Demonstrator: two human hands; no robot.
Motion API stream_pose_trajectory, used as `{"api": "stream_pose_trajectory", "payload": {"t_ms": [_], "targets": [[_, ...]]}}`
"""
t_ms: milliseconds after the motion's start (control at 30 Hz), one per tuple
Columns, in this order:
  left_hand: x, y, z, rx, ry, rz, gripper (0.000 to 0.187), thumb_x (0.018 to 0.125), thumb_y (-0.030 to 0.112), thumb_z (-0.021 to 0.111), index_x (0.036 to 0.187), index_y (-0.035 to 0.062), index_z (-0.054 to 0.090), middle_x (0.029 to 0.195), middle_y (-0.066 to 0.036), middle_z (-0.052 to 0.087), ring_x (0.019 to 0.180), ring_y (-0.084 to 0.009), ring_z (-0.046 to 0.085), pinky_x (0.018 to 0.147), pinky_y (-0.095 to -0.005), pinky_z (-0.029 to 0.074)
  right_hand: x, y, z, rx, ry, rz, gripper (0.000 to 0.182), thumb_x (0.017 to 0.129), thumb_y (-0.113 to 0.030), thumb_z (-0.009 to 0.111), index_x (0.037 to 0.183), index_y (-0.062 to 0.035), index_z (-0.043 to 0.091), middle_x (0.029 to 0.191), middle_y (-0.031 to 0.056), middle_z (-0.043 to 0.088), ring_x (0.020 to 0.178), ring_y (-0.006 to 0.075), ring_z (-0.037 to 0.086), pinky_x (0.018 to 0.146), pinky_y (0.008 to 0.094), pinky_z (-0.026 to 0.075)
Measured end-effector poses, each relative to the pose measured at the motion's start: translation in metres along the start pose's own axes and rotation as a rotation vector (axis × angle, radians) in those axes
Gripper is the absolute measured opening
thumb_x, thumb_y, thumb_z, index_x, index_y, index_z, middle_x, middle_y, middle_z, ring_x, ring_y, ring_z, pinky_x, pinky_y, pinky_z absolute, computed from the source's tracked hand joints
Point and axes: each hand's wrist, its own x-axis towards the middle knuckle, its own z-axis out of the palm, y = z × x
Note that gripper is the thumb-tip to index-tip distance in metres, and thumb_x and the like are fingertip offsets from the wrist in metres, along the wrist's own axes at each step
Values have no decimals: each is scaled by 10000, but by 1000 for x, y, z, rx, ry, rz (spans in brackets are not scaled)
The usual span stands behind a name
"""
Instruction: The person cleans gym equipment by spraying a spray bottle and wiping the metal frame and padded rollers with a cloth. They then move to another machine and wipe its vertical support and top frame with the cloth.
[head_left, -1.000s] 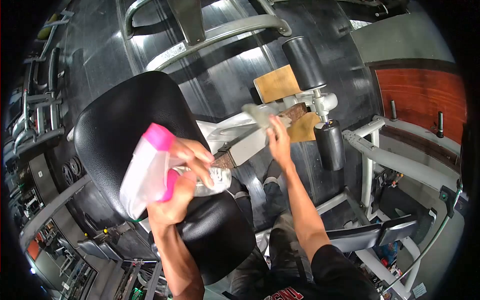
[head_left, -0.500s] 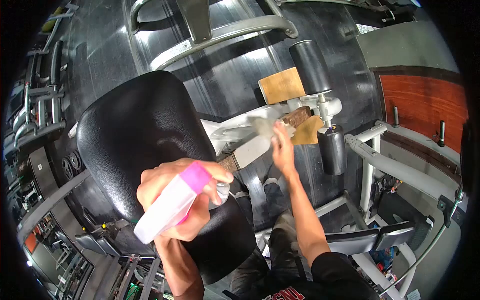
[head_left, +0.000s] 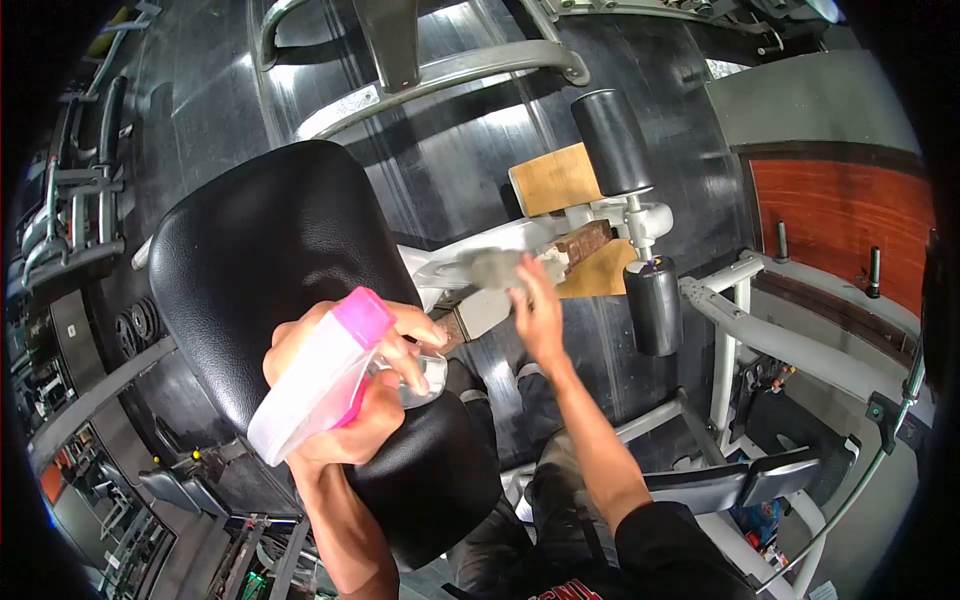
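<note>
My left hand (head_left: 345, 380) is wrapped round a spray bottle (head_left: 315, 385) with a translucent white and pink head, above the black padded seat (head_left: 290, 220). My right hand (head_left: 538, 315) holds a greyish cloth (head_left: 497, 270), blurred by motion, by its fingers. The cloth is over the white metal frame (head_left: 440, 265) of the machine, left of a worn brown bar section (head_left: 583, 243). Whether the cloth touches the frame cannot be made out.
Two black foam rollers (head_left: 612, 142) and wooden plates (head_left: 557, 180) stand beyond my right hand. A curved grey frame (head_left: 470, 66) crosses the top. Another machine's pads (head_left: 697, 488) are at the lower right. Weight plates (head_left: 140, 325) lie at the left.
My right hand and the cloth have moved left along the machine frame. My left hand with the spray bottle has shifted slightly left.
</note>
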Motion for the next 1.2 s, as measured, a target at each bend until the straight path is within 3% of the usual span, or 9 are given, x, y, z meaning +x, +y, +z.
{"api": "stream_pose_trajectory", "payload": {"t_ms": [167, 467, 600, 733, 800, 900, 967, 1067, 1200], "targets": [[-3, -1, 0, 6, 25, -40, 251, 631, -125, 476, 870, -67, 529, 850, -231, 709, 669, -232, 716, 586, -294, 564, 31, 47, 0, -30, 144, 245, 300, 977, -164, 562, 1241, -29, 608, 1410, 179, 536, 1384, 377, 409, 1137, 438, 347], [-3, -7, -17, 155, -226, 46, 285, 781, -2, 516, 1057, 56, 478, 1016, -267, 640, 638, -259, 680, 693, -385, 523, 22, -51, -9, -3, -418, -246, 350, 895, -171, 650, 1232, -90, 600, 1275, 174, 615, 1316, 368, 483, 1087, 455, 416], [4, -3, -1, 60, -13, 17, 233, 630, -95, 506, 838, -30, 590, 823, -224, 707, 708, -278, 721, 640, -341, 582, 64, 22, -31, -288, -409, 61, 393, 1008, -354, 478, 1267, -70, 563, 1323, 230, 575, 1308, 395, 479, 1075, 472, 411], [1, -10, 1, 12, 5, 20, 341, 613, -177, 506, 928, -63, 569, 909, -291, 681, 702, -245, 717, 585, -315, 579, 103, 48, -38, -317, -473, 208, 396, 1013, -390, 431, 1221, -88, 580, 1234, 243, 620, 1218, 400, 554, 987, 483, 472], [0, -15, 5, -10, 19, 42, 353, 607, -194, 498, 932, -78, 568, 928, -288, 671, 674, -226, 709, 562, -304, 572, 111, 3, -34, -385, -912, 152, 415, 1000, -393, 470, 1226, -67, 588, 1198, 218, 642, 1128, 392, 603, 944, 464, 486], [-1, -15, 3, 50, 12, 64, 339, 631, -168, 501, 947, -71, 578, 886, -258, 670, 643, -221, 701, 559, -301, 567, 92, -49, -7, -208, -1007, 10, 354, 876, -272, 573, 1184, -107, 631, 1026, 211, 693, 979, 385, 670, 850, 506, 514], [-4, -13, -6, 158, -145, 31, 264, 877, 53, 584, 1129, 50, 504, 973, -221, 619, 661, -228, 678, 707, -365, 518, 93, -79, -2, -146, -1115, -49, 395, 925, -329, 565, 1232, -86, 621, 1077, 233, 680, 1016, 401, 655, 893, 509, 496], [0, -7, 0, 56, -21, 2, 323, 664, -126, 540, 976, -55, 585, 876, -233, 669, 642, -231, 700, 578, -317, 561, 106, -74, -9, -17, -1181, -23, 465, 979, -428, 524, 1277, -80, 605, 1139, 261, 657, 1076, 411, 631, 916, 491, 486], [-1, -9, -1, 22, 11, 25, 289, 718, -98, 560, 1002, -50, 591, 837, -200, 670, 667, -255, 698, 646, -370, 567, 130, -8, -14, -346, -1164, 173, 560, 979, -550, 464, 1275, -95, 605, 1215, 183, 659, 1136, 332, 623, 958, 462, 482]]}}
